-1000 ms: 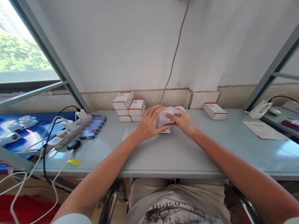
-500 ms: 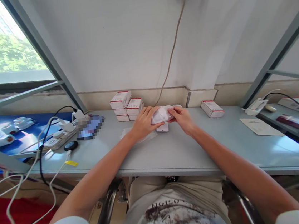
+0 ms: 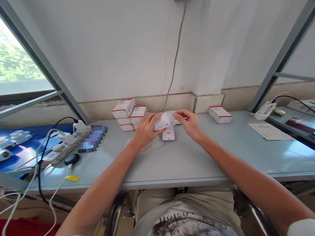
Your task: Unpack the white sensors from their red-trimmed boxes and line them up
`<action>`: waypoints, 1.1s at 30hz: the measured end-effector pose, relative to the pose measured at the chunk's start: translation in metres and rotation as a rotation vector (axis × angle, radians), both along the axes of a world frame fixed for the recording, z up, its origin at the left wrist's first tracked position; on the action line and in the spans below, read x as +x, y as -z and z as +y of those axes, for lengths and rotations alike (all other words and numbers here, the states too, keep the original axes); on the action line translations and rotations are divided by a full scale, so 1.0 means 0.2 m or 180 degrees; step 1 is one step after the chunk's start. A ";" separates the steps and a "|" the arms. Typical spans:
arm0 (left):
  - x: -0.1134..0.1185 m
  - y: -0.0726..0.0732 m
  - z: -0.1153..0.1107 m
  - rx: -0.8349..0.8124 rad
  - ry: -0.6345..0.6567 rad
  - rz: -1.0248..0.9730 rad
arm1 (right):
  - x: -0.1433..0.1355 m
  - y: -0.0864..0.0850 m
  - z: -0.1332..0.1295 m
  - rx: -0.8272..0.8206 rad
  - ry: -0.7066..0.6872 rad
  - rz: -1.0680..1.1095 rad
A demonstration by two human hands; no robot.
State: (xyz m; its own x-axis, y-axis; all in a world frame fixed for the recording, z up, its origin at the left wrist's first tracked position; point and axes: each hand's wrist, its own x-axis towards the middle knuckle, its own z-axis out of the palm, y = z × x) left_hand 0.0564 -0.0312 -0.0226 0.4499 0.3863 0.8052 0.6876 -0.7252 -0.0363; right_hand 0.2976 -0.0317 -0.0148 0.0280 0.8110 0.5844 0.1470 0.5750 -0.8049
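Hands over table (image 3: 180, 164), just right of box stack (image 3: 128, 115). White item (image 3: 160, 121) held aloft there, firmly in grip of left hand (image 3: 146, 128), thumb beneath, fingers over top. Grip of right hand (image 3: 189, 124), farther right of stack, pinched on right end of same item; cannot tell whether on wrapping. White flat piece (image 3: 168, 134) with red mark, right of and nearer than stack. Clear plastic (image 3: 151, 146), crumpled, nearer than stack. Single box (image 3: 220, 114) well right of stack.

Bright daylight from the window (image 3: 0, 65) at left; glare on the desk (image 3: 298, 151); top right corner dark.
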 end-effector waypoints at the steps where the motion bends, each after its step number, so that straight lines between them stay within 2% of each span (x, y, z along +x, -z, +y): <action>1: 0.00 0.00 0.00 0.0005 0.0011 0.0007 | 0.00 0.00 -0.01 -0.0044 -0.0076 -0.0040; 4: 0.00 -0.01 -0.01 -0.0070 0.0008 0.0013 | 0.00 -0.01 -0.02 -0.0150 -0.0224 -0.0066; 9: 0.00 -0.02 -0.02 -0.0128 -0.0105 0.0005 | -0.01 0.00 -0.02 -0.0081 -0.0183 -0.0215; 14: 0.00 -0.01 -0.02 -0.0085 -0.0246 -0.0067 | -0.01 0.02 -0.01 -0.0197 -0.0325 -0.0316; 19: 0.00 -0.01 -0.01 0.0025 -0.0204 -0.0027 | -0.01 0.03 -0.01 -0.0289 -0.0428 -0.0469; 26: 0.00 -0.01 -0.01 -0.0049 -0.0238 -0.0001 | -0.01 0.01 -0.01 -0.0339 -0.0473 -0.0123; 33: -0.01 -0.01 0.00 -0.0136 -0.0418 -0.0051 | 0.01 -0.04 -0.06 -0.0727 -0.1073 0.0118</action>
